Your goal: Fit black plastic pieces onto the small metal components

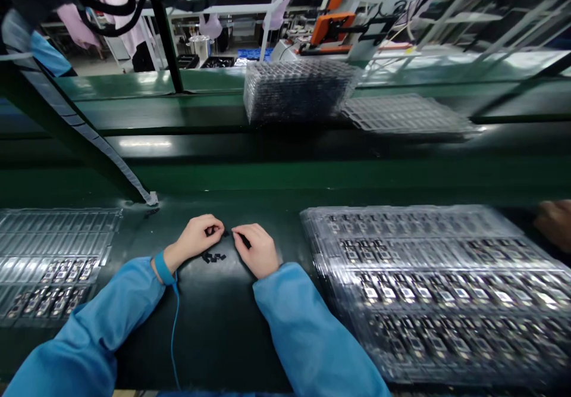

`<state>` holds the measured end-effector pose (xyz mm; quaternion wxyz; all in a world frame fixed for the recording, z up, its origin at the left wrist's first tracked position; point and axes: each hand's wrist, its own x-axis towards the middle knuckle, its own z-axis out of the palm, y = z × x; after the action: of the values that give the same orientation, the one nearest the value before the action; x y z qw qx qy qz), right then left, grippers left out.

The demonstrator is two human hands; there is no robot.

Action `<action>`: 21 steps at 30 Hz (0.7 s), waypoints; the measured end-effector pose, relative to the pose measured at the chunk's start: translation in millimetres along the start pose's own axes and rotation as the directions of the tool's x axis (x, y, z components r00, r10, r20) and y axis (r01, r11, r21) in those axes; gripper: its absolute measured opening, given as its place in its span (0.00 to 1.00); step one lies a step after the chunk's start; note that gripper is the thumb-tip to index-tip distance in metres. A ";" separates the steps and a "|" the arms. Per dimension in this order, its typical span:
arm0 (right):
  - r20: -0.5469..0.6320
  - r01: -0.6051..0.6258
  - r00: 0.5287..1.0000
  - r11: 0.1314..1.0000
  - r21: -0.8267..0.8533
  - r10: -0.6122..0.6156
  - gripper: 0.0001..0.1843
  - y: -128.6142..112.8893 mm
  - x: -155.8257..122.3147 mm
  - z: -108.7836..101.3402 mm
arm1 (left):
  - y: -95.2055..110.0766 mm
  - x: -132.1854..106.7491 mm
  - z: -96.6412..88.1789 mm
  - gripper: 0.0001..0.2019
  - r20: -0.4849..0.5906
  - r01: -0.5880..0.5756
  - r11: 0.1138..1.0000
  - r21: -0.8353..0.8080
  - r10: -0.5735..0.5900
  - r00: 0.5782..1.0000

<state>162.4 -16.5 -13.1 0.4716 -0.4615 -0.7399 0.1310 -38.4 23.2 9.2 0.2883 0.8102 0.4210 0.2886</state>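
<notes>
My left hand, with a blue wrist strap and cord, is closed in a pinch over the dark green work surface. At its fingertips is a small black piece, too small to name more closely. Facing it, my right hand is also closed in a pinch, its fingertips close to that piece. Whether the right fingers hold anything is too small to see. Several loose small black pieces lie in a little heap just below my hands.
At right, stacked clear trays carry rows of small electronic parts. Another clear tray at left is partly filled. Behind stand a tall stack of clear trays and a lower one. Another person's hand shows at the right edge.
</notes>
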 end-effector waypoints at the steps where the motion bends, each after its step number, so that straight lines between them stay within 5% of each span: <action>1: 0.000 -0.002 1.000 1.000 -0.001 0.002 0.08 -0.4 -0.1 -0.1 | 0.4 -0.1 0.1 0.05 0.000 0.004 1.000 -0.002 -0.004 1.000; 21: -0.042 0.022 0.999 0.998 0.062 -0.019 0.06 0.8 -2.4 1.8 | -5.9 -2.8 1.4 0.06 0.038 0.008 0.999 0.043 -0.010 0.999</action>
<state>161.7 -17.6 -15.9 0.5025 -0.4414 -0.7302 0.1397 -41.8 23.4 3.4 0.2801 0.8197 0.4251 0.2626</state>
